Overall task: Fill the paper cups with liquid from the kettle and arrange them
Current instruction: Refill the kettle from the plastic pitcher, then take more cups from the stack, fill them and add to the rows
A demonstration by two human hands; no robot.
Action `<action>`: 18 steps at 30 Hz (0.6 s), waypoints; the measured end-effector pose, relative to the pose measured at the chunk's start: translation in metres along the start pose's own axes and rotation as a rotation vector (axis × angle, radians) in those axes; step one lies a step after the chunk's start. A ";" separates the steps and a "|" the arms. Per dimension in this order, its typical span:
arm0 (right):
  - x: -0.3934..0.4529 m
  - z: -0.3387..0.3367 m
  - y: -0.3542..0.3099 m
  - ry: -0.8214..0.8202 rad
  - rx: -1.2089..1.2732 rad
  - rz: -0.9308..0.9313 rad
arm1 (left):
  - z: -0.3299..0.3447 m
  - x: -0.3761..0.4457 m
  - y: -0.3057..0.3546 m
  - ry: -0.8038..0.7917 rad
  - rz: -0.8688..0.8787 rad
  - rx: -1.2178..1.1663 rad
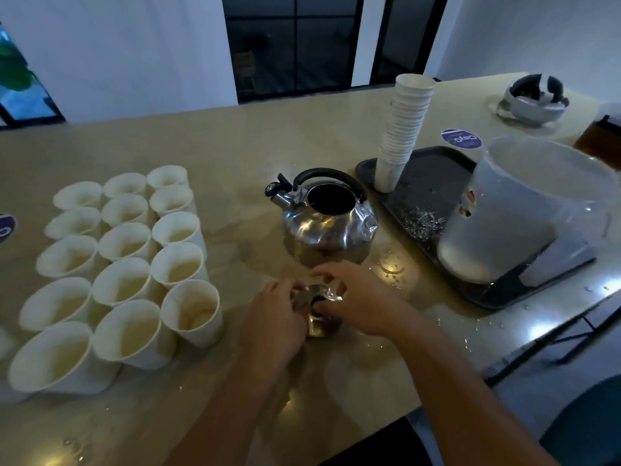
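Note:
A steel kettle (327, 227) with a black handle stands lidless at the table's middle. Just in front of it, both hands hold its shiny metal lid (319, 309). My left hand (275, 317) grips the lid's left side and my right hand (356, 297) pinches it from the right, fingers curled over the knob. Several white paper cups (127, 264) stand in rows on the left, holding pale liquid. A tall stack of paper cups (401, 129) stands upside down on the black tray (420, 176).
A large clear plastic jug (524, 210) with a little pale liquid sits on the tray at the right. Water drops lie on the tray and the beige table (235, 142). A broken dark bowl (534, 99) sits at the far right corner. The table edge runs close on the right.

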State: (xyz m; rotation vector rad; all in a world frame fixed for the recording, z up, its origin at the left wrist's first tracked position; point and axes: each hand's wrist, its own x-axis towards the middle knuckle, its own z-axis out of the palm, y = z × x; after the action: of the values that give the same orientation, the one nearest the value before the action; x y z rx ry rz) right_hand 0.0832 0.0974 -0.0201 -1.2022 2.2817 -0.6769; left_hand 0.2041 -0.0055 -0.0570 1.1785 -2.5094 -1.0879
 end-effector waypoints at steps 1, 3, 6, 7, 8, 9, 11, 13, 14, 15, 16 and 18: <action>0.002 0.004 -0.001 -0.037 -0.028 0.006 | -0.001 -0.001 0.000 0.013 -0.004 -0.049; 0.008 0.012 -0.003 -0.087 -0.101 -0.003 | -0.004 -0.001 -0.001 0.041 0.010 -0.108; 0.014 0.021 -0.003 -0.091 -0.116 -0.008 | -0.005 -0.001 0.000 0.107 0.047 -0.149; 0.014 0.021 -0.002 -0.096 -0.098 -0.006 | -0.005 -0.001 0.000 0.120 0.053 -0.164; 0.015 0.020 -0.001 -0.104 -0.082 0.003 | -0.005 0.000 0.001 0.126 0.058 -0.179; 0.015 0.016 0.000 -0.113 -0.087 0.019 | -0.005 0.001 0.003 0.131 0.069 -0.194; 0.016 -0.003 0.002 -0.109 -0.156 0.055 | -0.005 0.006 0.005 0.141 0.086 -0.217; 0.017 -0.036 0.002 -0.039 -0.178 0.049 | -0.004 0.013 0.006 0.158 0.093 -0.240; 0.017 -0.056 0.000 0.009 -0.169 0.029 | -0.004 0.016 0.007 0.161 0.095 -0.262; 0.018 -0.075 -0.005 0.061 -0.164 0.002 | -0.003 0.020 0.008 0.159 0.102 -0.286; 0.021 -0.093 -0.010 0.121 -0.165 -0.022 | -0.003 0.024 0.011 0.153 0.118 -0.300; 0.038 -0.117 -0.018 0.229 -0.173 -0.063 | -0.002 0.033 0.019 0.141 0.154 -0.235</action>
State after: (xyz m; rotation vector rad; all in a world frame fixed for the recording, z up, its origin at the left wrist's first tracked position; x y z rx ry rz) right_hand 0.0043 0.0806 0.0747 -1.3416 2.5443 -0.6821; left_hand 0.1719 -0.0225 -0.0475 0.9462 -2.2513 -1.1763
